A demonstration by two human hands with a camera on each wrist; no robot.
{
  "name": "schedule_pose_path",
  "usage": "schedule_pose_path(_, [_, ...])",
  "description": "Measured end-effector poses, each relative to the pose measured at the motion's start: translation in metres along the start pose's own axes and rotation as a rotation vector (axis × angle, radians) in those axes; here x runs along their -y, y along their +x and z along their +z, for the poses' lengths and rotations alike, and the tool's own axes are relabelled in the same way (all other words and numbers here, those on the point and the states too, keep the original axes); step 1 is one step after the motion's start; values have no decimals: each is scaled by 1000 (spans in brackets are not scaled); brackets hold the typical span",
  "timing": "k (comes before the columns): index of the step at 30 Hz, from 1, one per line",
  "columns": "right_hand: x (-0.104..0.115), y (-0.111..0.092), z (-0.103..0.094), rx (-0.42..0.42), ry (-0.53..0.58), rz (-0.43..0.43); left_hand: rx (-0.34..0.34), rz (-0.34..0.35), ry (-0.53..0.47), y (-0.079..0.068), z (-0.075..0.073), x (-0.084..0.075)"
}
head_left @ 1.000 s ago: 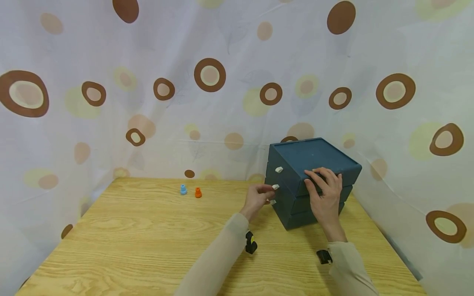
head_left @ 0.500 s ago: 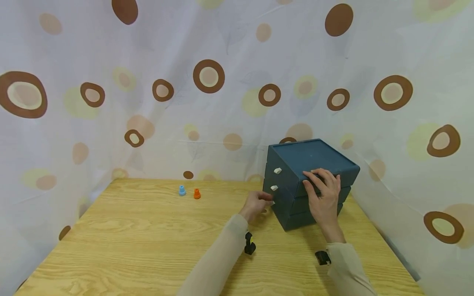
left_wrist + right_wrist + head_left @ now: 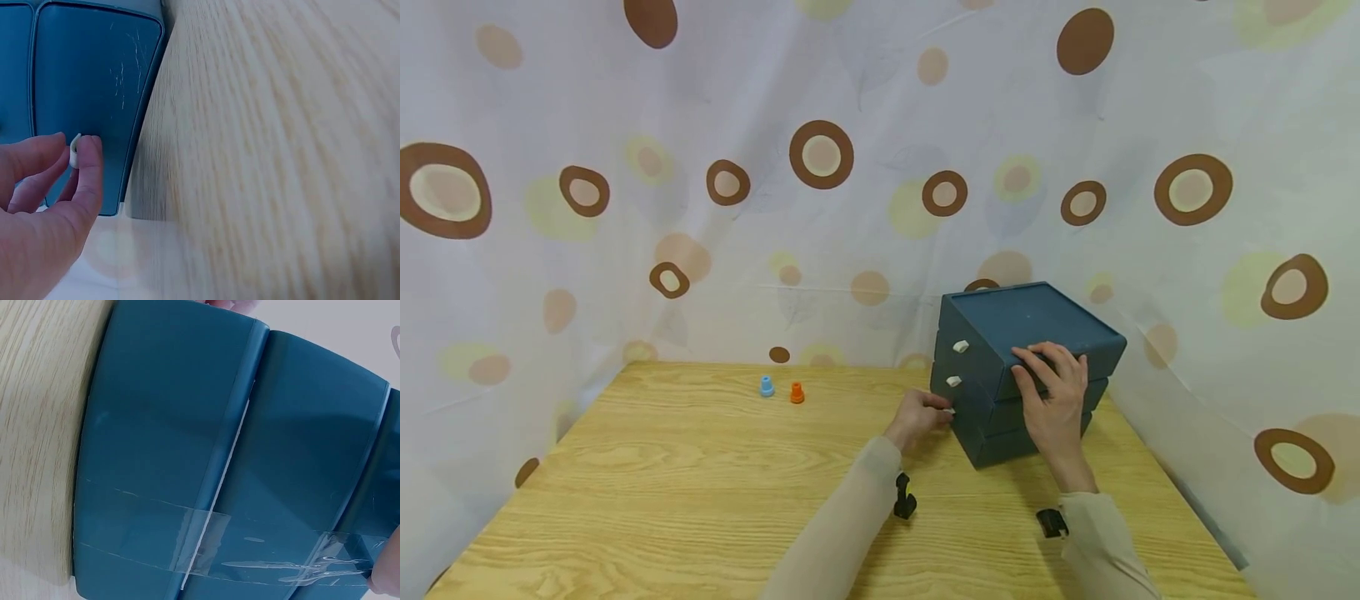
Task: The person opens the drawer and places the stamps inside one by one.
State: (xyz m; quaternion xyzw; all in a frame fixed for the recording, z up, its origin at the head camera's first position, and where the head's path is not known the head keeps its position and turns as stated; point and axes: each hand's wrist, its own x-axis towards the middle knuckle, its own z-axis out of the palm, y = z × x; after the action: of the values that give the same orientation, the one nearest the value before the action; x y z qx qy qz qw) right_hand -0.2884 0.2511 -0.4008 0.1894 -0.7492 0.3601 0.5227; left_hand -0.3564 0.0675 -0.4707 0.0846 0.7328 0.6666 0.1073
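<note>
Cabinet (image 3: 988,375) in dark blue, three drawers high, stands toward the right of the wooden desk (image 3: 700,483), one corner turned to the near side. White handles line its front one above another: the top handle (image 3: 960,347) and the middle handle (image 3: 953,381) are untouched, while the bottom handle (image 3: 74,153) is pinched between the fingers (image 3: 91,172) of the left hand (image 3: 917,419). Scratches (image 3: 122,78) (pale and thin) mark that lowest front. The right hand (image 3: 1056,404) rests against the cabinet's near side, its fingers relaxed over the top edge and grasping nothing. Clear tape (image 3: 206,540) crosses that side, seen from the right wrist, with a fingertip (image 3: 387,565) close to one end. Well apart from both hands, near the back of the desk, a light blue piece (image 3: 767,387) and an orange piece (image 3: 797,393) stand upright, just beside each other. Behind hangs a pale curtain (image 3: 820,250) with brown rings.
</note>
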Motion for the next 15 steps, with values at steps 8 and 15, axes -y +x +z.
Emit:
schedule_pose_path(8, [-1,-1,0,2,-2,-1,-10,36,54,-1,-1,1])
schedule_pose_path(15, [-1,0,-1,-3,1,-5,6,67,112,-6,-8,2])
